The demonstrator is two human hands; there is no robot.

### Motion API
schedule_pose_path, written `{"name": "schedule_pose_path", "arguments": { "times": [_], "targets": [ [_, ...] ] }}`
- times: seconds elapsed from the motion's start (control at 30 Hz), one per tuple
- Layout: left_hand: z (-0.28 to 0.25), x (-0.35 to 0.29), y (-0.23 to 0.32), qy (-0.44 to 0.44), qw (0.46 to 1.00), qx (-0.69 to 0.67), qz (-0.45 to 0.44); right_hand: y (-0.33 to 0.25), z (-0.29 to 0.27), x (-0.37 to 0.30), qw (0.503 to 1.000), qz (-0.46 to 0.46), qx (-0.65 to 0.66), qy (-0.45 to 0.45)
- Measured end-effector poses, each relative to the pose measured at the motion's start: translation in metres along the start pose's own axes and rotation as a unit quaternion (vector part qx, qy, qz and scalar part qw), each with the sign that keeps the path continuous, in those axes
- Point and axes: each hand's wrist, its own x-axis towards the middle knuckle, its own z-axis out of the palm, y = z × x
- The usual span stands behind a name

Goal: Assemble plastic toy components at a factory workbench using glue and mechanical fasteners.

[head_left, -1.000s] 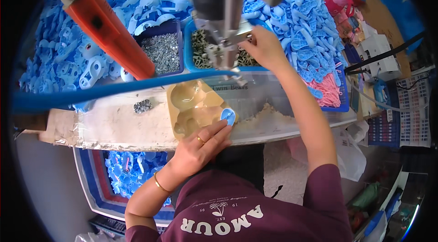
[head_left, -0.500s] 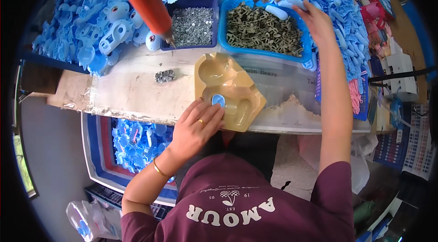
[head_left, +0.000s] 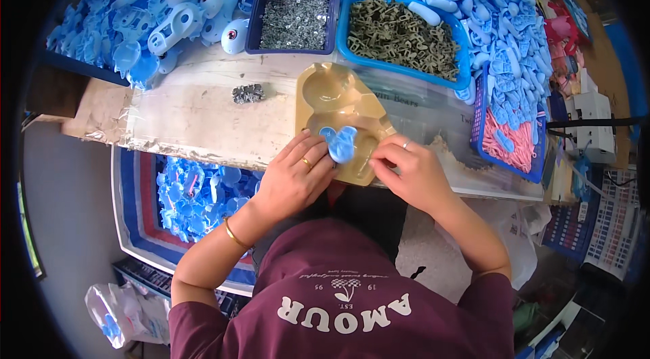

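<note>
A tan moulded fixture (head_left: 369,112) with rounded hollows lies at the table's front edge. At its lower part is a light-blue plastic part (head_left: 342,145), smeared by motion. My left hand (head_left: 298,168) rests on the fixture's left side, its fingers together and bent, fingertips against the blue part. To the right, my right hand (head_left: 411,171) is at the fixture's lower right edge with thumb and forefinger drawn close together. Whether anything small sits between them cannot be made out.
Behind stand a dark-blue bin (head_left: 292,23) of small metal pieces and a blue basin (head_left: 406,37) of brassy metal parts. Blue plastic parts (head_left: 504,54) heap behind and right, above a basket (head_left: 511,146) with pink pieces. Left of the fixture lies a metal cluster (head_left: 248,93).
My right hand has come back from the blue heap to the fixture. A larger blue part now shows beside my left fingertips. The hanging orange tool has left the view.
</note>
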Motion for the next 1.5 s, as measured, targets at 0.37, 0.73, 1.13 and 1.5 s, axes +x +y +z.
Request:
{"name": "schedule_pose_path", "arguments": {
  "times": [0.37,0.73,1.13,1.5],
  "targets": [
    [0.003,0.003,0.005,0.003,1.0,-0.012,-0.016,-0.001,0.014,0.02,0.993,-0.116,-0.029,0.001],
    [0.001,0.005,0.004,0.006,1.0,0.0,-0.004,-0.004,0.014,0.017,0.994,0.082,0.058,0.031],
    [-0.014,-0.004,-0.014,0.036,0.998,-0.045,0.028,-0.016,0.006,0.003,0.993,0.047,-0.11,0.011],
    [-0.133,0.007,-0.243,0.124,0.894,0.38,-0.205,-0.025,0.001,0.022,0.998,-0.001,-0.004,0.056]
  ]
}}
